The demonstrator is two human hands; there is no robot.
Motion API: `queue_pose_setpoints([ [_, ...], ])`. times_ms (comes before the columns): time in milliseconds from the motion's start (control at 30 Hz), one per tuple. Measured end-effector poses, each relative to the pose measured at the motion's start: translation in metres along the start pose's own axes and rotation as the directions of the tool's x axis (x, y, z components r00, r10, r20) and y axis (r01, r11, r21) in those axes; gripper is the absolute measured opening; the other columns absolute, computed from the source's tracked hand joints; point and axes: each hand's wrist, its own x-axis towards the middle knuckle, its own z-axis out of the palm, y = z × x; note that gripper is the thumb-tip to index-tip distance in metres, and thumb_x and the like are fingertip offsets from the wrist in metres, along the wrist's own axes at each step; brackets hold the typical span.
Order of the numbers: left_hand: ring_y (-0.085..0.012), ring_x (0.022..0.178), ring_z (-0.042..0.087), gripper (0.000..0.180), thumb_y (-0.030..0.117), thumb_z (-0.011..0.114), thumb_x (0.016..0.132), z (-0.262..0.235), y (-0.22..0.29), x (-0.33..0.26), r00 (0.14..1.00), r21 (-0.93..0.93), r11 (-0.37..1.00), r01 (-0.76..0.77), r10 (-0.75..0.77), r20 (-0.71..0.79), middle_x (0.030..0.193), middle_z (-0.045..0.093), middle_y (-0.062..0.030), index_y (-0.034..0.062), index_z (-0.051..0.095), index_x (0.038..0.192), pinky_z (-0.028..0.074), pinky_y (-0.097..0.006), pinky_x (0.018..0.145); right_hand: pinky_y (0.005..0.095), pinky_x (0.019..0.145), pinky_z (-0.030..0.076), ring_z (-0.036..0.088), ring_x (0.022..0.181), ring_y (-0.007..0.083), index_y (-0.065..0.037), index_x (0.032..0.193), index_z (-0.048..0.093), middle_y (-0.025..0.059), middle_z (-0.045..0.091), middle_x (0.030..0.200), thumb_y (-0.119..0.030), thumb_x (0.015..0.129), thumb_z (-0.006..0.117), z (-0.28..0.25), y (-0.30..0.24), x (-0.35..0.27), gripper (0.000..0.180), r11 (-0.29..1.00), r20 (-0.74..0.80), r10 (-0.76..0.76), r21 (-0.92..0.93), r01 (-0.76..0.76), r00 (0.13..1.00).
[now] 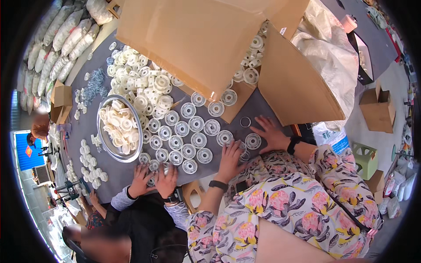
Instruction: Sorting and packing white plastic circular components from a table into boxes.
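My left hand [231,159] lies at the table's near edge, fingers stretched over the grey tabletop. Its fingertips reach a round white plastic wheel-like part [225,138], and a stack of similar clear-rimmed parts [244,155] sits beside it, partly covered. To the right, my right hand [272,135] is spread flat with nothing visible in it. Between the two hands is another white wheel part [253,141]; a thin ring [245,122] lies just beyond. Several matching wheel parts [198,140] are laid in loose rows to the left of my hands.
A large open cardboard box [193,39] tips over the table's far side, more white parts by its flaps. Left stands a metal bowl [101,139] of cream parts, near a heap of white parts [141,83]. A co-worker's hands [166,180] touch parts at the near left edge.
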Motion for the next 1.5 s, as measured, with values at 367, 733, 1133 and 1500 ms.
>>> queue_pose_setpoints([
  [367, -0.0329, 0.124, 0.036, 0.05, 0.019, 0.07, 0.07, -0.005, -0.013, -0.033, 0.972, 0.03, 0.975, 0.22, -0.216, -0.094, 0.128, 0.042, -0.0176, 0.0022, 0.047, 0.111, 0.022, -0.054, 0.103, 0.0565, 0.104, 0.014, 0.011, 0.13, 0.0476, -0.02, 0.135, 0.034, 0.0199, 0.011, 0.144, -0.049, 0.055, 0.076, 0.037, -0.04, 0.061, 0.095, 0.98, -0.11, -0.178, 0.065, 0.186, 0.978],
  [733, -0.0339, 0.123, 0.037, 0.046, 0.011, 0.067, 0.072, -0.022, -0.036, -0.071, 0.879, 0.027, 0.915, 0.403, -0.379, -0.289, 0.129, 0.043, -0.0177, 0.0035, 0.044, 0.112, 0.02, -0.052, 0.105, 0.055, 0.104, 0.018, 0.014, 0.129, 0.0469, -0.013, 0.136, 0.029, 0.0264, 0.011, 0.141, -0.045, 0.06, 0.075, 0.064, -0.109, 0.082, 0.094, 0.987, -0.202, 0.093, 0.144, -0.065, 0.975],
  [1133, -0.0374, 0.125, 0.031, 0.045, 0.018, 0.067, 0.073, -0.041, -0.033, -0.09, 0.782, -0.068, 0.873, 0.483, -0.465, -0.416, 0.131, 0.036, -0.0218, 0.0015, 0.043, 0.107, 0.011, -0.058, 0.103, 0.0511, 0.102, 0.019, 0.023, 0.128, 0.036, -0.016, 0.135, 0.034, 0.0186, 0.023, 0.14, -0.046, 0.064, 0.072, 0.031, -0.089, 0.104, 0.086, 0.984, -0.299, -0.047, 0.149, 0.095, 0.953],
  [1500, -0.0371, 0.126, 0.031, 0.051, 0.027, 0.069, 0.072, -0.004, -0.065, -0.107, 0.896, 0.03, 0.932, 0.362, -0.339, -0.287, 0.134, 0.033, -0.0204, 0.0046, 0.044, 0.11, 0.012, -0.062, 0.1, 0.058, 0.102, 0.014, 0.017, 0.129, 0.0383, -0.024, 0.131, 0.042, 0.0149, 0.026, 0.138, -0.053, 0.062, 0.069, 0.032, -0.078, 0.146, 0.08, 0.987, -0.365, 0.115, -0.062, -0.147, 0.924],
])
